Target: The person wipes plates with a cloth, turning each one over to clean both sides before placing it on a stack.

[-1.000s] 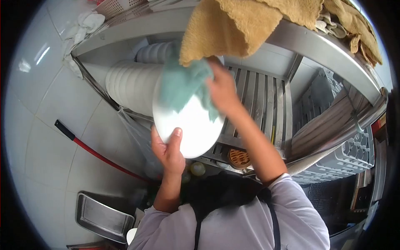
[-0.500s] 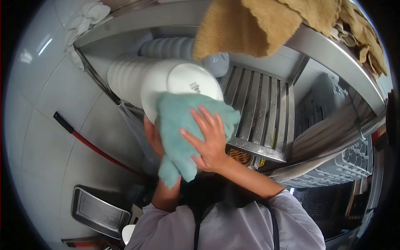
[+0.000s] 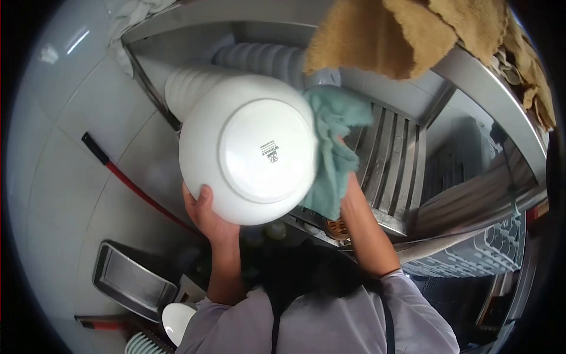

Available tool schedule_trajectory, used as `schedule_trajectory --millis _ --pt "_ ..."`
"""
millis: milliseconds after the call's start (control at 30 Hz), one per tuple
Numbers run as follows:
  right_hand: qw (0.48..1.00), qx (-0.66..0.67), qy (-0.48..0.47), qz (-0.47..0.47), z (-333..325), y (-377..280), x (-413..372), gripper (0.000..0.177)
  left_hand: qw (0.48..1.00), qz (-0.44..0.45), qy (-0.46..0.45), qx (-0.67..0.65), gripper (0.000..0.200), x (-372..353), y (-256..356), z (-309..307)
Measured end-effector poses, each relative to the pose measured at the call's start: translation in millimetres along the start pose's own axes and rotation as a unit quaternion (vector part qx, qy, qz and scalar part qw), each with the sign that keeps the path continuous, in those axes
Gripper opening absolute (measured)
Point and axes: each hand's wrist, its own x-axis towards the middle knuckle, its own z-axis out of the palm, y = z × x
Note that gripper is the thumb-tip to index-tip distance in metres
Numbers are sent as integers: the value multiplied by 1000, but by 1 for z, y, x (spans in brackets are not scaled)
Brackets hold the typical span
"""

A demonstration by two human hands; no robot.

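A large white bowl (image 3: 268, 183) is tipped so that its round underside and printed mark face me. My left hand (image 3: 209, 215) grips it at the lower left, thumb on the outside and the other fingers behind the edge. Along the right side of the bowl, my right hand (image 3: 351, 186) holds a green cloth (image 3: 333, 162) against the rim. Most of the right hand's fingers are hidden by the cloth. Behind the bowl, a row of stacked white bowls (image 3: 186, 88) leans on the metal shelf.
More stacked dishes (image 3: 253, 59) stand at the back beside the slatted metal shelf (image 3: 383, 171). A brown towel (image 3: 365, 44) hangs over the upper rail. Grey dish racks (image 3: 471, 253) are at the right. On the left are a red-handled tool (image 3: 138, 192) and a metal tray (image 3: 132, 283).
The bowl has come away from the stack, toward me, and its underside is now uncovered. My right hand and the cloth have shifted from the front of it to its right edge.
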Motion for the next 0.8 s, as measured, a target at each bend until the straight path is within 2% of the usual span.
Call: schedule_trajectory --millis 67,133,200,233,267,300,333,367,400,467,533,567,667,700,800 --pt "997 -39 -67 -10 -13 0 -8 43 999 4 -42 -11 58 6 -10 -40" --pt "987 -62 -127 -76 -13 -2 -15 58 997 -30 -61 41 58 5 -9 -61" --pt "970 -149 -109 -156 0 -14 -33 63 993 -57 -67 79 56 1 -10 -69" --pt "966 -166 -130 -149 -11 -18 -38 67 966 -153 -119 171 57 5 -1 -79" --pt "961 -184 -151 -143 -21 -22 -43 71 933 -202 -93 284 65 1 1 -75" --pt "958 -184 -189 -118 -35 -28 -47 66 921 -287 -115 238 71 2 5 -86" --pt "904 -271 -289 -159 -39 -34 -42 60 901 -367 -137 187 77 3 10 -99" --pt "835 -336 -380 -211 -20 -41 -44 54 900 -402 -144 84 79 4 21 -101" --pt "655 -459 -509 -317 7 -56 -47 47 890 -430 -150 -20 82 4 37 -96" --pt "582 -485 -574 -312 39 -48 -69 37 930 -365 -36 25 79 -4 60 -79" --pt "485 -527 -643 -269 45 -43 -80 39 886 -456 7 -88 74 -4 78 -102" --pt "467 -536 -655 -259 50 -38 -86 37 909 -416 8 -38 63 -12 63 -137" --pt "484 -545 -654 -203 42 -25 -87 36 900 -426 24 86 54 -24 79 -125" --pt "508 -518 -668 -166 36 -21 -79 38 912 -394 43 101 54 -29 83 -116" --pt "653 -505 -558 -82 -14 -24 -51 39 940 -287 70 168 54 -46 79 -91"
